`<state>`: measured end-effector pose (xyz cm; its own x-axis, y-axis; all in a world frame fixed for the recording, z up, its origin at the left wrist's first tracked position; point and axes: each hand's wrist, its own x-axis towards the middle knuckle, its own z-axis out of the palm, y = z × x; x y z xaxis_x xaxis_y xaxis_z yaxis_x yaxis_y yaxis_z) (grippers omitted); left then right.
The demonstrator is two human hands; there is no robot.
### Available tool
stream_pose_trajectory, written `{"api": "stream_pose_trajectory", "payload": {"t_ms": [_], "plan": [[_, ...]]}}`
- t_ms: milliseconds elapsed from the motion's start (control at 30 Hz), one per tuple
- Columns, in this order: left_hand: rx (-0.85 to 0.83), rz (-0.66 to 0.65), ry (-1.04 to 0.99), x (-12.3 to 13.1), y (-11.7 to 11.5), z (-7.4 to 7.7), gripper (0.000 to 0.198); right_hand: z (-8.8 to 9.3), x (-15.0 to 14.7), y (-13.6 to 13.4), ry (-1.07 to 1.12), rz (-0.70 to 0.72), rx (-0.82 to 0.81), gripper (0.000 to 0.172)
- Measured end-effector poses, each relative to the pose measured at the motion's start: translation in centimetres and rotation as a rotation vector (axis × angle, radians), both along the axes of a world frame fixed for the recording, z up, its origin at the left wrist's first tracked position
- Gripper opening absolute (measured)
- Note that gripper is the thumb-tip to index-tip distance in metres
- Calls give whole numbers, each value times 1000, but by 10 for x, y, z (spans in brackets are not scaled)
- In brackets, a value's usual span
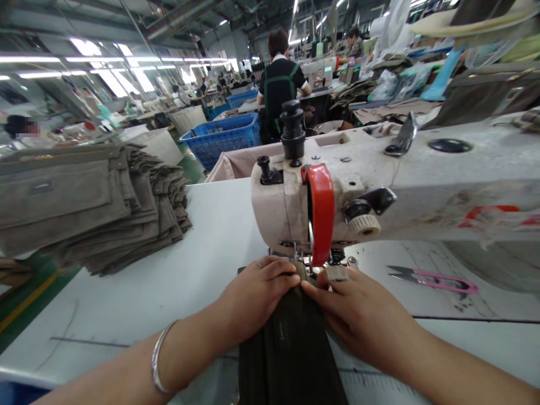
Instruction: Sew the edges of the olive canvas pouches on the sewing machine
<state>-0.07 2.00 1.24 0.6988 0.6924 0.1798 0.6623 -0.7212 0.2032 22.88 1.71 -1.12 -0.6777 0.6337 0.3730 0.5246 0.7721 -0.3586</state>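
Two hands are at work in the lower middle of the frame, with our left hand (261, 292) narrowed, its fingertips bunched on the upper end of a dark cloth piece (295, 351). Our right hand (358, 306) is narrowed too, holding the same end from the other side, so our thumbs almost meet. We have a tan band (336, 274) around a right finger and a silvery bracelet (157, 360) on the left wrist.

The cloth piece runs from the bottom edge of the frame up to the sewing machine (276, 216), its upper end just beneath the red guard (323, 211). Pink-handled scissors (442, 281) lie at the right of the frame, beside our right hand but well apart from it. At the left, we have a thick pile of brownish cloth pieces (105, 208) on the white counter (169, 304). Beyond the counter, upper middle, stand a blue basket (228, 138) and a person (278, 90) facing away from us.
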Motion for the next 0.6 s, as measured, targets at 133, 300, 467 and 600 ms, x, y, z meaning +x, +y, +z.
{"api": "stream_pose_trajectory", "payload": {"t_ms": [133,300,467,600], "plan": [[4,143,-12,-13,-3,2,34,-1,-2,-1,-21,-22,-15,38],[-83,698,5,-26,-30,9,53,3,-2,-3,-24,-122,-105,20],[-319,871,-471,-28,-38,0,49,10,-2,-8,114,-156,-386,16],[-546,899,-1041,-26,-45,-4,69,10,-9,-26,410,-184,-859,10]]}}
